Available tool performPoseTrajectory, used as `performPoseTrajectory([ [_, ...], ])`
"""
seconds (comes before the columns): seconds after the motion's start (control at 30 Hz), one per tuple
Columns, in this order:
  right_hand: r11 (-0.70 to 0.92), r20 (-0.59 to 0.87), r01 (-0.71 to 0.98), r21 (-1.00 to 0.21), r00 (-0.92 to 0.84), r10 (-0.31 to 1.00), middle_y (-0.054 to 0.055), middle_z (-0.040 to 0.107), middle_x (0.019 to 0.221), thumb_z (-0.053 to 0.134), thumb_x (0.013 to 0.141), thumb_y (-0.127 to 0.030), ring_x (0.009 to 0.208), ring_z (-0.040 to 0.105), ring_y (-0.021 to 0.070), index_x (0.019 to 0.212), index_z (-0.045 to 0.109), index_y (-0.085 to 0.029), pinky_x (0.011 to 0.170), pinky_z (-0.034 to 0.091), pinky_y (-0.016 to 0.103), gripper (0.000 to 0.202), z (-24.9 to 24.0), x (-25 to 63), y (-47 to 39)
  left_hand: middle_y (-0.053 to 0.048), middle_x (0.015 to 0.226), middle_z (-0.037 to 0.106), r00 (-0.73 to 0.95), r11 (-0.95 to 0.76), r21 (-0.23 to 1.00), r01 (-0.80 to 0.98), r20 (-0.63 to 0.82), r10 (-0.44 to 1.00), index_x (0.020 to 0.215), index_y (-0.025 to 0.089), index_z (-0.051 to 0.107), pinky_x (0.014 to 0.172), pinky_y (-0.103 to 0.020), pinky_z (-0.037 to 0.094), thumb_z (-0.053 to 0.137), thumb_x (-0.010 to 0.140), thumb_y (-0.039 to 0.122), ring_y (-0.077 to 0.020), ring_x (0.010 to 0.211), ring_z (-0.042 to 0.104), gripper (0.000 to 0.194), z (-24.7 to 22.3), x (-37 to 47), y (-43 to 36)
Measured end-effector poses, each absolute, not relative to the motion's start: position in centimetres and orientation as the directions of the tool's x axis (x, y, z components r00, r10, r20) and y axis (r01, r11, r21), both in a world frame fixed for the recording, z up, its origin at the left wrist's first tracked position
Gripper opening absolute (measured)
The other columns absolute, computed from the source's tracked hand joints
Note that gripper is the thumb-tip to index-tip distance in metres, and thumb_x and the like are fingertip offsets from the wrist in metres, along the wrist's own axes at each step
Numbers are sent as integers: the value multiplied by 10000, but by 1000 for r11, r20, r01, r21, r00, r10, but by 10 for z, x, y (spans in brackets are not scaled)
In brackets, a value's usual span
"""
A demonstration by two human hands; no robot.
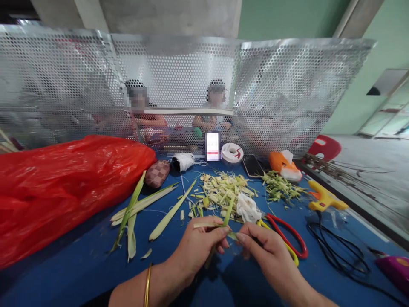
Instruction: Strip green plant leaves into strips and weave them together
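Between my hands is a narrow green leaf strip (228, 213), part of a small bundle of folded strips. My left hand (204, 241) is closed on it, with a pale strip end sticking out over the fingers. Thumb and forefinger of my right hand (265, 245) pinch the strip's other end. A heap of cut leaf scraps (223, 187) lies just beyond my hands. Scissors (287, 236) with red and yellow handles rest beside my right hand, partly hidden by it. Long pale husk leaves (172, 211) lie to the left.
A red plastic bag (73, 183) covers the left side. Behind stand a checkered pouch (157, 174), white thread spool (183, 162), tape roll (232, 152), phone (253, 165) and tissue pack (285, 165). At right are a yellow glue gun (326, 197) and black cable (338, 251). Two people sit behind the perforated screen (179, 68).
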State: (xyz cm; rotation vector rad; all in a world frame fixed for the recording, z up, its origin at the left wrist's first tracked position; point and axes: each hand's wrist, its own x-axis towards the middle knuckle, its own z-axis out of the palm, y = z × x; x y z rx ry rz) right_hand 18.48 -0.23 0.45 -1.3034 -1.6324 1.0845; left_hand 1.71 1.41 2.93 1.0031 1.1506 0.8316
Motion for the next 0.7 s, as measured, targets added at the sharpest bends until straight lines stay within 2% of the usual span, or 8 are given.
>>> performPoseTrajectory([
  [0.13, 27, 1, 173, -984, -146, 989, 0, 549, 542, 602, 799, -491, 555, 497, 146, 593, 572, -176, 569, 389, 266, 378, 10, 184, 3, -18, 588, 657, 189, 355, 932, -73, -336, 923, 802, 119, 686, 609, -257, 428, 716, 686, 306, -125, 549, 566, 222, 30, 13, 16],
  [0.27, -145, -142, -168, -975, -30, 989, 10, 638, 662, 724, 711, -486, 575, 546, 144, 826, 676, -170, 616, 438, 273, 340, 13, 182, 4, -67, 753, 722, 197, 402, 896, -188, -367, 909, 906, 120, 707, 710, -282, 454, 709, 723, 322, -173, 745, 648, 273, 26, 12, 17],
  [0.33, -161, -163, -235, -959, -11, 986, 18, 650, 689, 759, 685, -462, 593, 547, 143, 823, 693, -166, 623, 441, 269, 334, 11, 180, 3, -91, 846, 737, 228, 424, 873, -240, -374, 899, 943, 124, 700, 758, -309, 465, 690, 741, 316, -198, 831, 661, 279, 25, 13, 16],
  [0.47, -145, -156, -209, -967, 37, 987, 10, 626, 629, 784, 661, -450, 605, 531, 151, 725, 693, -167, 623, 427, 269, 304, 5, 181, 4, -123, 972, 733, 345, 442, 875, -196, -360, 867, 1054, 124, 686, 801, -314, 444, 669, 760, 298, -216, 937, 657, 341, 25, 15, 11],
  [0.57, -110, -124, -144, -983, 94, 988, 15, 612, 605, 741, 701, -488, 625, 536, 166, 642, 657, -171, 648, 421, 282, 333, 4, 187, 9, -126, 1051, 714, 437, 423, 896, -132, -330, 837, 1136, 141, 659, 787, -293, 431, 694, 749, 323, -215, 984, 641, 429, 26, 12, 11],
  [0.7, 4, 5, 12, -1000, 121, 993, 16, 591, 600, 670, 766, -511, 634, 518, 162, 578, 608, -178, 655, 406, 272, 387, 12, 196, 14, -154, 1042, 706, 452, 472, 869, -150, -365, 814, 1117, 111, 654, 782, -316, 452, 640, 750, 545, -229, 941, 648, 569, 26, 4, 16],
])
